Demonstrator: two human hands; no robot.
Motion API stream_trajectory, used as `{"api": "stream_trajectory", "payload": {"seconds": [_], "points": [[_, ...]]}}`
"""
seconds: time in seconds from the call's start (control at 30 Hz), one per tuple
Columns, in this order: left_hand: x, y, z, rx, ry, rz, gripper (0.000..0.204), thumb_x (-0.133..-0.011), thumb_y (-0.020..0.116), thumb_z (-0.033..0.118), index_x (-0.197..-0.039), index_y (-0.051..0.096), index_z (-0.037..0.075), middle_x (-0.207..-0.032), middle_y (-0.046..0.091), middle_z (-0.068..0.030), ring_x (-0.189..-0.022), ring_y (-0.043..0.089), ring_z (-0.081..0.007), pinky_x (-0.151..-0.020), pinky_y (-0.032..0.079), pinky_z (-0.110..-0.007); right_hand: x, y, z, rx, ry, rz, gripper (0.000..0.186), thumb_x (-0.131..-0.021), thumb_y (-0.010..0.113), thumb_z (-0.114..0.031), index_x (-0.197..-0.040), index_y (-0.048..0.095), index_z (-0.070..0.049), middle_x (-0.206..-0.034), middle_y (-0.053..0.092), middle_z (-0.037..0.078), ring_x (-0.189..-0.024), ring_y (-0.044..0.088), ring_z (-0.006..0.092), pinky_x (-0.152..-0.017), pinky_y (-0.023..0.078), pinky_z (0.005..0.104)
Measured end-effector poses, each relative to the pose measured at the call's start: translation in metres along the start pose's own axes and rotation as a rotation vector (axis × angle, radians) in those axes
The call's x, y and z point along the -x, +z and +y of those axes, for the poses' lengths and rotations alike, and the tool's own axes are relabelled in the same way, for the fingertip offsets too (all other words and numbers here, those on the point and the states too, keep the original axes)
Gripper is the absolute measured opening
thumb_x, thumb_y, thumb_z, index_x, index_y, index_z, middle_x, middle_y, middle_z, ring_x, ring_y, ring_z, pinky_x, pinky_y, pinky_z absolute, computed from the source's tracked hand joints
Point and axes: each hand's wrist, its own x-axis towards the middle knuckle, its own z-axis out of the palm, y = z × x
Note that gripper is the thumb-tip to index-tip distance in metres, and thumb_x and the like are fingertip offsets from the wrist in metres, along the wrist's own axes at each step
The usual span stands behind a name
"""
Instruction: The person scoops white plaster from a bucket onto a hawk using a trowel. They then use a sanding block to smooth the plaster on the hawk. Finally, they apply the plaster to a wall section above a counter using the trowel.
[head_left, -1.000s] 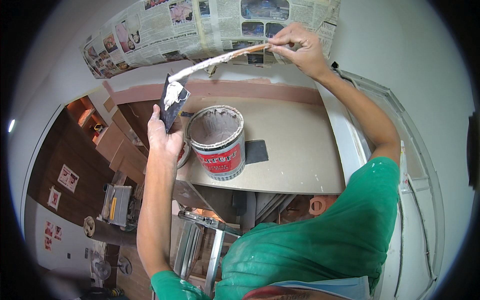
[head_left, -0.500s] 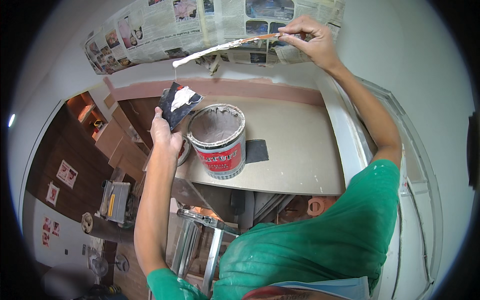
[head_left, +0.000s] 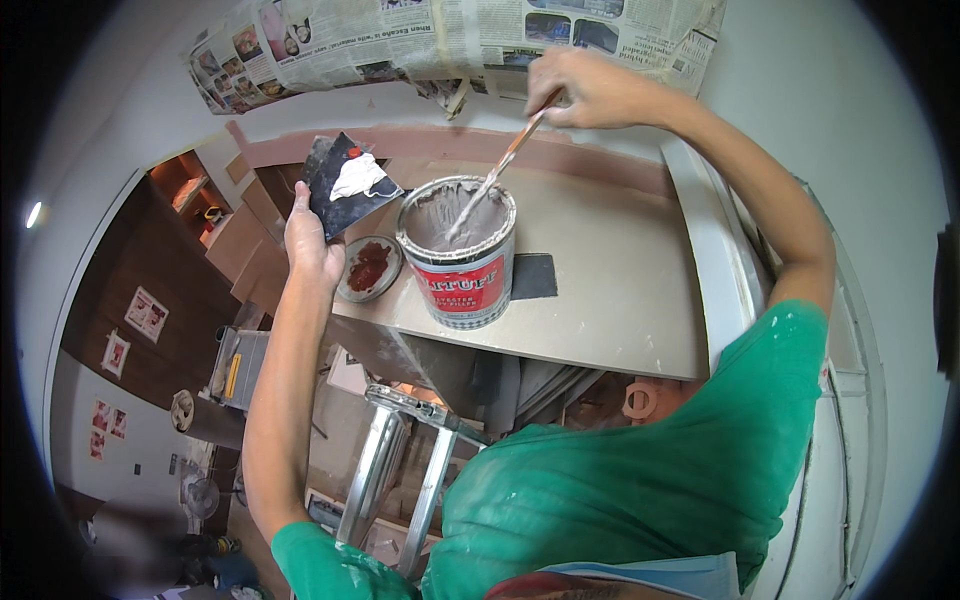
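- Right hand (head_left: 575, 90) closed round the upper end of the stick (head_left: 516, 148); its lower end sits inside the can (head_left: 465, 290). High grip probably keeps my fingers off the grey paste (head_left: 432, 222).
- Left hand (head_left: 318, 245) clamps the dark plate (head_left: 340, 216) by its near edge, likely leaving the face free for the white putty (head_left: 358, 177) and red dab (head_left: 354, 152).
- Can stands upright on the surface (head_left: 615, 275), just beside the round dish (head_left: 353, 291) of red-brown paste (head_left: 371, 265); presumably grouped for easy reach.
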Motion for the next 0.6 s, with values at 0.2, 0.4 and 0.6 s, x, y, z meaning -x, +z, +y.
{"api": "stream_trajectory", "payload": {"seconds": [0.2,0.4,0.6], "points": [[0.072,-0.007,0.044,-0.023,-0.01,-0.144,0.031,-0.101,0.048,0.029,-0.116,0.056,0.003,-0.111,0.066,-0.0103,-0.096,0.067,-0.0197,-0.087,0.056,-0.033,-0.047,0.045,-0.028,0.135,-0.117,0.044,0.067,-0.083,0.068,-0.036,-0.139,0.046,-0.006,-0.127,0.052,0.022,-0.116,0.05,0.0368,-0.1,0.043,0.0446],[0.108,-0.071,0.073,0.011,-0.014,-0.125,0.032,-0.1,0.05,0.027,-0.119,0.056,0.002,-0.111,0.067,-0.0109,-0.097,0.067,-0.0213,-0.087,0.055,-0.038,-0.082,0.063,-0.094,0.008,-0.182,-0.26,0.114,-0.06,0.076,-0.068,-0.147,0.034,-0.007,-0.144,0.036,0.025,-0.135,0.033,0.0408,-0.111,0.033,0.0488],[0.15,-0.117,0.092,0.025,0.0,-0.035,0.031,-0.098,0.055,0.025,-0.116,0.058,0.0,-0.108,0.068,-0.0108,-0.094,0.067,-0.0184,-0.082,0.055,-0.031,-0.108,0.125,-0.076,0.078,0.044,-0.737,0.148,-0.043,0.079,-0.075,-0.154,0.007,-0.009,-0.155,0.017,0.024,-0.143,0.017,0.0415,-0.118,0.02,0.0512]]}}
